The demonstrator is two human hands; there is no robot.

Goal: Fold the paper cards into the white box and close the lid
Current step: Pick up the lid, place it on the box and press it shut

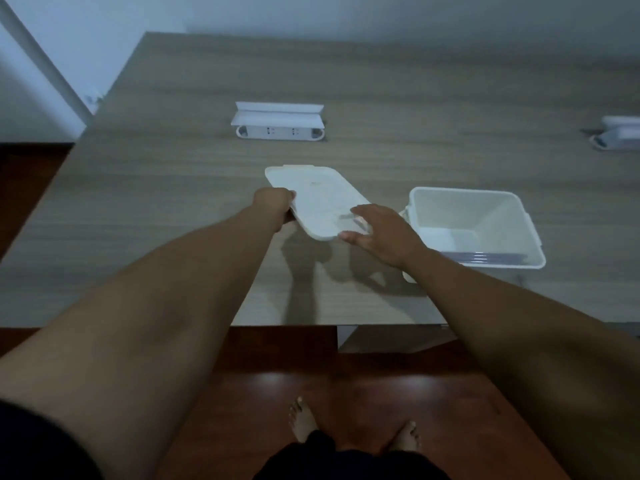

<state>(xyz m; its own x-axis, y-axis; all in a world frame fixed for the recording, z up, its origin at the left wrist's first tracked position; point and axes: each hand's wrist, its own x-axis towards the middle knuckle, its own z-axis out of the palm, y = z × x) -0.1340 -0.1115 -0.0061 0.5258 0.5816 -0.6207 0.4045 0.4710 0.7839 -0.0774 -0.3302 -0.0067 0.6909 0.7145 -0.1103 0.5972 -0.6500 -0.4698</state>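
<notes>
A white lid [320,199] is held tilted above the wooden table [166,202], left of the box. My left hand [273,202] grips its left edge. My right hand [377,233] holds its near right corner, fingers spread over the top. The white box [516,220] stands open to the right, with thin paper cards [485,258] lying flat at its bottom near wall. The lid casts a shadow on the table beneath it.
A white socket strip with a raised flap [280,123] sits at the back centre of the table. A second one [616,133] is at the far right edge. The table's near edge runs below my forearms; my bare feet stand on a red-brown floor.
</notes>
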